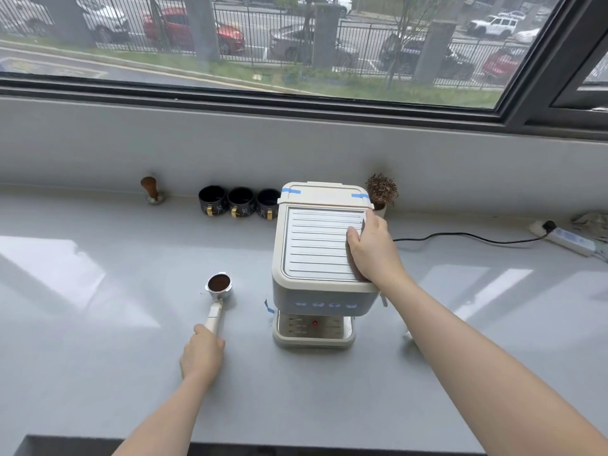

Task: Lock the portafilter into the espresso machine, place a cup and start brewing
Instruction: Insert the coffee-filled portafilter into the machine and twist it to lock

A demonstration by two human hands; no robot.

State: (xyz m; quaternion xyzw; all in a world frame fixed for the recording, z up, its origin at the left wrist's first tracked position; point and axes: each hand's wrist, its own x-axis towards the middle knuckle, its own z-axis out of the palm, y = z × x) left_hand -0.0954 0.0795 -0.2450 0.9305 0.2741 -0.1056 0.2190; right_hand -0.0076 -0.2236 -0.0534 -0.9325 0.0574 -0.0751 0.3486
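Here: portafilter (218,286), basket full of grounds, lay on the counter (98,340) left of the espresso machine (316,258), left hand (202,355) gripping its handle. The right hand (370,250) clasped the machine's top right edge. Three cups (241,200) stood behind.

Grey counter (98,373): glossy, with pale patches of window light on the left and right. Grey wall (230,143) along the far edge, beneath a dark-framed window (296,93).

Tamper (152,191): brown wooden knob on a metal base, upright, far left against the wall.

Dried plant (381,189): brown, in a small pale pot, far side, right of centre.

Power strip (564,240): white, far right, with one black plug (548,225) inserted. Black cable (460,236) runs left from it along the counter.

Crumpled cloth (592,222): at the right edge, partly cut off.

Blue tape strip (268,307): on the counter, centre.

Outside: black railing fence (263,31), a red car (194,29) and a white car (493,24).
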